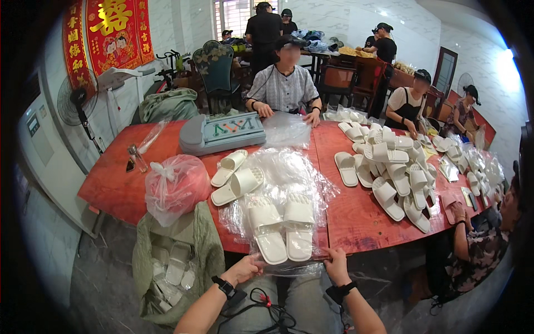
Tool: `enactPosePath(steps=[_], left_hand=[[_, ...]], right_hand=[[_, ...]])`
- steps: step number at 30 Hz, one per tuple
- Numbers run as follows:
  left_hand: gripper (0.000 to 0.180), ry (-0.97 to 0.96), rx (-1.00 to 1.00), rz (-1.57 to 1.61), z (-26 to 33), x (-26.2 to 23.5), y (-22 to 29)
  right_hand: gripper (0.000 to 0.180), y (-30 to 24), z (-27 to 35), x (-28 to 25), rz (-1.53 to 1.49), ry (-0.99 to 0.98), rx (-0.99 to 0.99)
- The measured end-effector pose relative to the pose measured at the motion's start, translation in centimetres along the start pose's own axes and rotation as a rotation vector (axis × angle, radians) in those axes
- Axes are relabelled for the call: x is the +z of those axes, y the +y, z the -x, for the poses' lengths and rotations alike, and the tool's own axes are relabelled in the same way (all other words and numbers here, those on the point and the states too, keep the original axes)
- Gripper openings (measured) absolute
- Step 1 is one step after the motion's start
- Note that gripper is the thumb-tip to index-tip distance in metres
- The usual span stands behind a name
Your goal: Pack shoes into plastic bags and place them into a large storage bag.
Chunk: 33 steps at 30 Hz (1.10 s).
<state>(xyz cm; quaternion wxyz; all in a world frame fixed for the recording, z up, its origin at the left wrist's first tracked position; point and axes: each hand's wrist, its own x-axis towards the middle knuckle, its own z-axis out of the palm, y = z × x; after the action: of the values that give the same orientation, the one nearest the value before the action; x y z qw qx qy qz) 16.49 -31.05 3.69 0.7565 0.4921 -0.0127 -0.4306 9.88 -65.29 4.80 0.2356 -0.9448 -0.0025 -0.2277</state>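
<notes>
A pair of cream-white slippers lies side by side in a transparent plastic bag at the table's near edge. The bag's mouth faces me, its edge spread between my two hands. My left hand pinches the left corner, and my right hand grips the right corner. Just beyond the bagged pair, a stack of thin plastic bags is spread on the wood. Two loose slippers rest to the left of that stack, one overlapping the other.
Slippers are heaped on the red table at right. At left stand a tied bag of red material and a grey-blue machine. A green sack of bagged slippers sits by my left arm. Several people work around the table.
</notes>
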Motion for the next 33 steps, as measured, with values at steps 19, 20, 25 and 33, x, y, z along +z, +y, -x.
enactPosePath(steps=[19,20,25,33], left_hand=[[0.087,-0.261,0.104,-0.502,1.4,3.0,0.9],[0.086,-0.277,0.078,-0.605,1.4,2.9,1.0],[0.076,-0.214,0.150,-0.589,1.5,1.0,-0.7],[0.057,0.262,-0.163,-0.144,6.3,3.9,1.2]], right_hand=[[0.047,-6.6,-0.6,-0.5,-2.083,-0.492,1.149],[0.043,-6.3,-0.7,-0.2,-2.173,-0.533,1.158],[0.039,-7.0,0.2,1.9,-1.871,-0.401,1.199],[0.032,-9.4,0.0,-1.2,-1.927,-0.244,0.895]])
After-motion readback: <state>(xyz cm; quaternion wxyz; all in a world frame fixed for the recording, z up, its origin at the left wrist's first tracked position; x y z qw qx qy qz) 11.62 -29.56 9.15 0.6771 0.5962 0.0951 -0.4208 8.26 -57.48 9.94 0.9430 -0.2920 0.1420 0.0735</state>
